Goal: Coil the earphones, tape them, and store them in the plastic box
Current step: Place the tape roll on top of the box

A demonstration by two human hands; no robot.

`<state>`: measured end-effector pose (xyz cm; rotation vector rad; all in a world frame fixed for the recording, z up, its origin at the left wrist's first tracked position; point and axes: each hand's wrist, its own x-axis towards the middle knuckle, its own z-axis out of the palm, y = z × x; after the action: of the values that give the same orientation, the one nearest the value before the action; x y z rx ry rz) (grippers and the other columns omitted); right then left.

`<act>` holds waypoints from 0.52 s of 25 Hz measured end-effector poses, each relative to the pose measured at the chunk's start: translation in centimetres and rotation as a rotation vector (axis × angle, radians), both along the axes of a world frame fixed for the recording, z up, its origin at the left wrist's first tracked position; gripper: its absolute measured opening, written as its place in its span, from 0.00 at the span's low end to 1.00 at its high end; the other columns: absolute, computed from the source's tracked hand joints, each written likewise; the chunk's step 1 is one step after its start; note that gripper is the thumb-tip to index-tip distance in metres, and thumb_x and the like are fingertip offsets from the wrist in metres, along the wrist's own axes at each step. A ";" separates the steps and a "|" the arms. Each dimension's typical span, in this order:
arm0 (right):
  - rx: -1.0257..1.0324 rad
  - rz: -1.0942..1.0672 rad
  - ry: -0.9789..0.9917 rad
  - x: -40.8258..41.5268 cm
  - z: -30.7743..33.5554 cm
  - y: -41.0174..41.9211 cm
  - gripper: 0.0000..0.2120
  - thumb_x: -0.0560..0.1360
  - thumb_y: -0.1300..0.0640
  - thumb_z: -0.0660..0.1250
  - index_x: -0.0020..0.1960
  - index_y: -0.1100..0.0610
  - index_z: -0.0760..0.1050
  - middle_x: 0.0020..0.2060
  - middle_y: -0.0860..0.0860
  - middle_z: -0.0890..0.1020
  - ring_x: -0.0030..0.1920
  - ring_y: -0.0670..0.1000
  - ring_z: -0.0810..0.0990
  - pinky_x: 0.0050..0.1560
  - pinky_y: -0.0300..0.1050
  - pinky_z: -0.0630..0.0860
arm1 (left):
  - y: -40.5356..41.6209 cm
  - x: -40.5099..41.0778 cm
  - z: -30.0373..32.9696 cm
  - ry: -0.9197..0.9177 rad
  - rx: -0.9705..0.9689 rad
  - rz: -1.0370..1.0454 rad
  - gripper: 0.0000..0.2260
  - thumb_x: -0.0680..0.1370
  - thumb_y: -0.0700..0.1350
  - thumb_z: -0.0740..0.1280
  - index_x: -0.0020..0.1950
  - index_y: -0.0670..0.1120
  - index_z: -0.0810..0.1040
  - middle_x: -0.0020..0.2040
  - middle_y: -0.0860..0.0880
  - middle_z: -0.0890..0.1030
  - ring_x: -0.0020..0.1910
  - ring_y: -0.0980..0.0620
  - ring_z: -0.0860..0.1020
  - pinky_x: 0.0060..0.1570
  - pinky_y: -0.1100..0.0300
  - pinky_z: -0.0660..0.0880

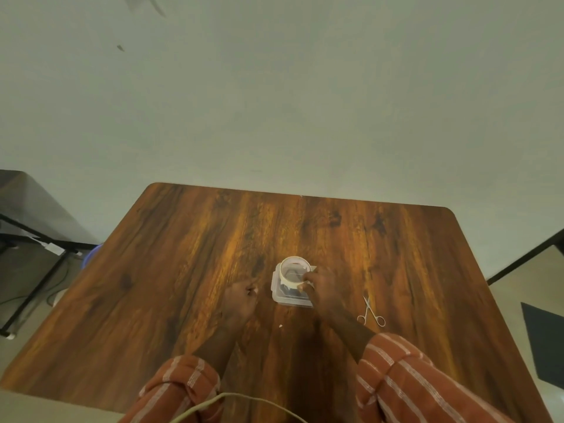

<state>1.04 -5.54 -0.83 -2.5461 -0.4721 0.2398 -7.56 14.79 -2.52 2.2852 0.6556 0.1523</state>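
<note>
A small clear plastic box (282,297) sits near the middle of the wooden table (183,254). A roll of cream tape (294,271) stands on top of the box. My right hand (320,288) pinches the near right edge of the roll. My left hand (241,300) rests on the table just left of the box, fingers curled; something small and pale shows at its fingertips, too small to name. Something dark lies inside the box, seen through the lid; I cannot tell if it is the earphones.
Small silver scissors (370,312) lie on the table right of the box. A tiny white scrap (280,326) lies in front of the box. A pale cord (232,399) loops near my chest. A dark desk frame (30,239) stands off to the left.
</note>
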 end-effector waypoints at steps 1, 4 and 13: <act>-0.019 0.021 0.010 -0.1 0.0 0.3 0.13 0.78 0.52 0.68 0.61 0.51 0.82 0.61 0.48 0.81 0.59 0.48 0.77 0.64 0.40 0.68 | 0.1 0.0 0.0 0.009 -0.007 0.007 0.10 0.78 0.38 0.67 0.59 0.42 0.83 0.55 0.45 0.85 0.51 0.48 0.83 0.49 0.63 0.74; -0.024 0.068 0.049 -0.8 -0.4 0.6 0.16 0.79 0.52 0.67 0.66 0.51 0.78 0.65 0.49 0.79 0.63 0.49 0.76 0.68 0.41 0.67 | 0.2 -0.2 -0.4 0.033 0.006 0.006 0.08 0.78 0.40 0.67 0.55 0.43 0.84 0.52 0.46 0.86 0.48 0.49 0.83 0.47 0.62 0.75; -0.058 -0.395 0.097 5.9 -12.0 -11.3 0.26 0.68 0.25 0.60 0.57 0.42 0.72 0.58 0.51 0.79 0.55 0.56 0.78 0.55 0.62 0.79 | -0.3 2.2 0.2 -0.021 0.018 -0.045 0.10 0.80 0.44 0.65 0.53 0.46 0.86 0.48 0.50 0.87 0.42 0.53 0.82 0.39 0.67 0.73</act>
<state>6.94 -16.88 -12.86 -2.6038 0.0789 0.2312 -5.38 14.49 -2.29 2.3107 0.5942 0.1610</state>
